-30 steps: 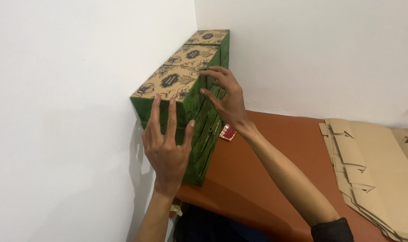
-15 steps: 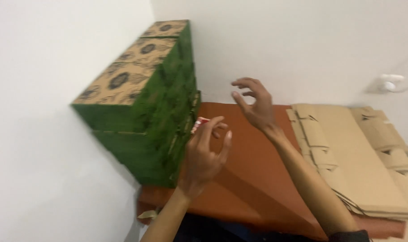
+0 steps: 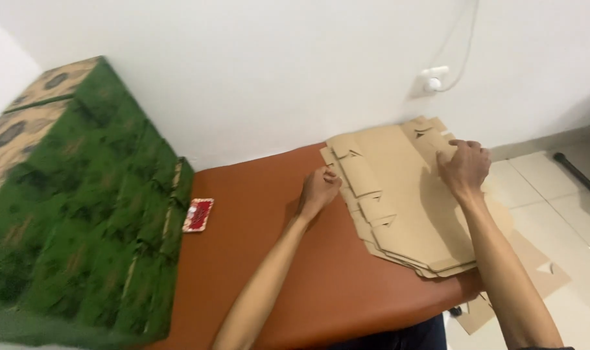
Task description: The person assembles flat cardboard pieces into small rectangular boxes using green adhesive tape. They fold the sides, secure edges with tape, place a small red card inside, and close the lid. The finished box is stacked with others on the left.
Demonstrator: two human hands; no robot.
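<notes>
- Resting on the flat cardboard stack, the left hand pinches its near-left edge.
- Right hand grip clasps the stack's far edge, cardboard lying between both grips.

Hidden and cut-off parts of a tabletop scene seen from above.
The stack of green boxes runs off the left and bottom edges. Both forearms leave the bottom edge. The fingertips of the left hand tuck out of sight under the pile of flat cardboard. The small red packet is too blurred to identify.
</notes>
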